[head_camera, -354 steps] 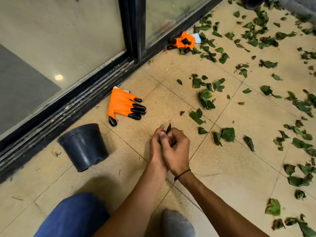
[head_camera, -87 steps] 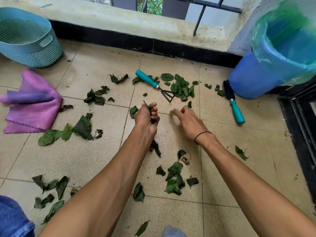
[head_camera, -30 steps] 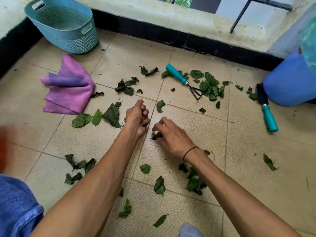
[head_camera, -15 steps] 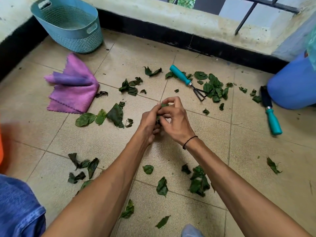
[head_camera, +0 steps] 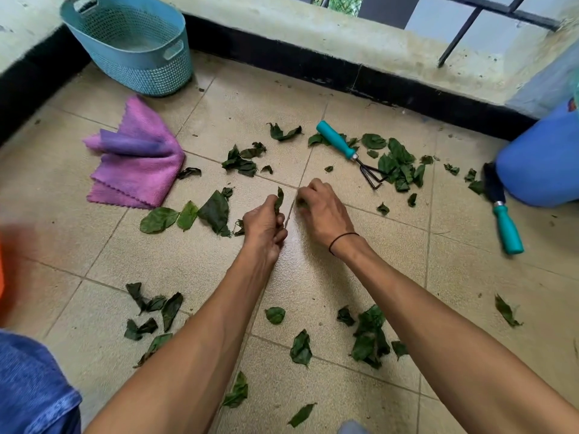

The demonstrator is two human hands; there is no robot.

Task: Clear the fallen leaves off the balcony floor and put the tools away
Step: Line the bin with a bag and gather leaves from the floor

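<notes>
On the tiled balcony floor, below the ledge and its black skirting, I see green leaves scattered across most of the tiles. The blue bin stands at the right edge, partly out of frame. The teal basket sits in the far left corner against the wall. Just in front of it a purple cloth lies folded and rumpled on the floor. A blurred orange shape shows at the far left edge; I cannot tell what it is.

My two forearms reach in from the bottom, side by side. My left hand is clenched round a small bunch of leaves, one leaf tip sticking up above the fingers. My right hand, a black band on its wrist, is down at the floor just beside the left; its fingertips seem to pinch a leaf, though the view there is poor.

The brush, with a teal handle and dark bristles, lies next to the bin. The hand rake, also teal-handled, lies beyond my right hand, its prongs among the thickest cluster of leaves. Three larger leaves lie in a row left of my left hand, near the cloth.
</notes>
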